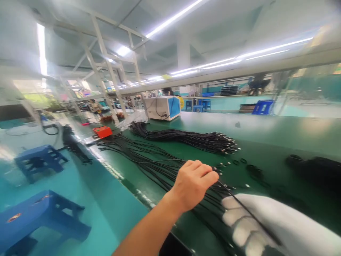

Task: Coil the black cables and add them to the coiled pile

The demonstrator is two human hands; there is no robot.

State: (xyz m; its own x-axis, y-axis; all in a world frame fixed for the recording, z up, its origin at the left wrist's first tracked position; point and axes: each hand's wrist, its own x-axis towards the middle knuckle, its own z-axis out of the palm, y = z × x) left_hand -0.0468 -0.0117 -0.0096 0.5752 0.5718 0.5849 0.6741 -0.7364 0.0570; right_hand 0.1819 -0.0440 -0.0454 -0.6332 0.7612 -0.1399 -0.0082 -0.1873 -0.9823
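My left hand [195, 183], bare, is closed on a thin black cable [237, 200] above the green workbench. From its fingers the cable runs down and right across my right hand [247, 220], which wears a white glove. The gloved fingers are curled around the cable, and its far end is blurred near the bottom edge. Under both hands many loose black cables [141, 156] lie spread lengthwise along the bench. Behind them rests a thick bundle of black cables [186, 138] with small pale connectors at its right end.
The green bench [266, 135] bears black rings [243, 160], a dark pile [317, 174] at right, a red box [102, 132] and a white-and-blue machine [162, 107]. Blue stools [39, 213] stand on the floor at left. A white metal frame [102, 53] rises behind.
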